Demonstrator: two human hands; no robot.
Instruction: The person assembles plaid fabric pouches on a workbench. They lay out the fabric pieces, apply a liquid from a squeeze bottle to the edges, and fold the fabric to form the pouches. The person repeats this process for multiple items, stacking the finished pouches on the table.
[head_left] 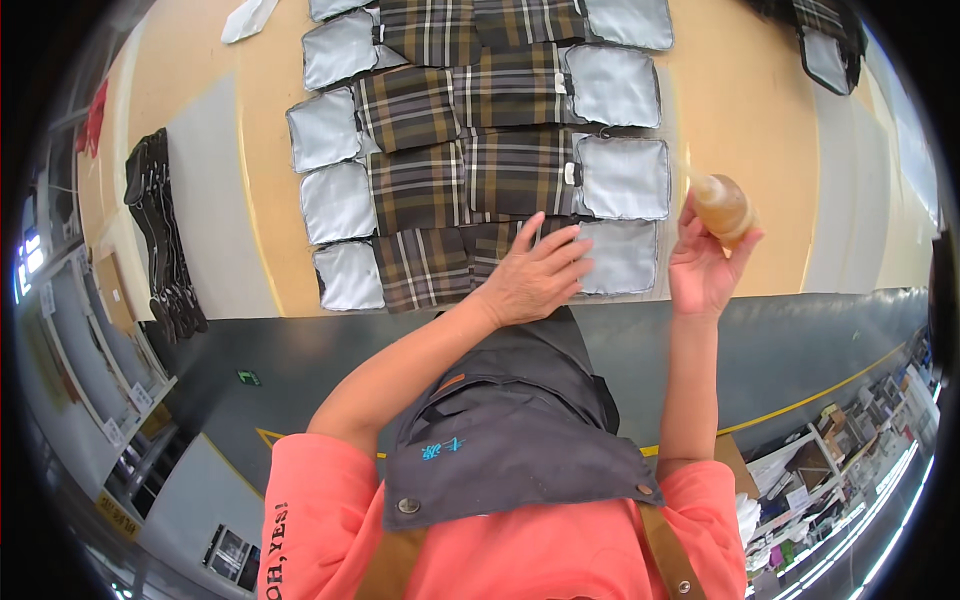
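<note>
My left hand [540,275] lies with fingers spread over the nearest plaid fabric panel, close to the table's front edge. In my right hand [705,270] is a small translucent squeeze bottle [724,208] with amber-coloured contents, tilted so its thin nozzle points up and left toward the silver-grey lining pieces. Overlapping rows of brown, black and white plaid panels [415,185] run away from me. Silver-grey lining pieces with dark edges flank them, on the left [338,203] and on the right [625,178]. The bottle is apart from the fabric.
A stack of dark fabric strips [160,225] hangs over the tan table's [760,130] left front edge. At the far right lies another dark piece with grey lining [826,60]. A white scrap [248,18] lies far left. Shelves with boxes [820,460] stand behind on the right.
</note>
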